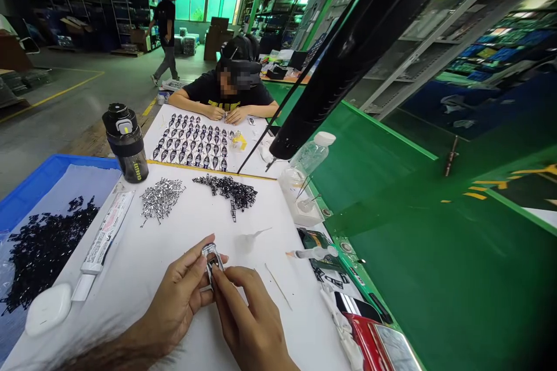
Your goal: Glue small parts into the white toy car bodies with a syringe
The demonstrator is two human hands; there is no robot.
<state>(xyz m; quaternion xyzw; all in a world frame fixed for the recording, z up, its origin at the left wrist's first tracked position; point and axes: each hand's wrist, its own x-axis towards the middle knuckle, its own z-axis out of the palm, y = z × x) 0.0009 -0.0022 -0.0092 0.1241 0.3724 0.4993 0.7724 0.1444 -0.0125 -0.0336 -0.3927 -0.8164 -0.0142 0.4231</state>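
Observation:
My left hand [176,295] is closed around a small oval silver metal piece [210,251], holding it up over the white tabletop. My right hand [252,316] pinches the lower end of the same piece, thumb and forefinger against its dark inner part. The fingers hide much of it. Beyond my hands lie a heap of small silver pins [162,200] and a heap of small black frame-like parts [232,188]. A clear dropper tip [247,242] and a thin wooden stick [278,286] lie close to my right hand.
On the left are a blue tray [26,182] of black parts, a white tube [104,237], a white case [49,308] and a dark bottle [125,142]. A syringe [313,253] lies right. A black bar [331,69] slants overhead. Opposite, a person [235,81] works beside rows of parts.

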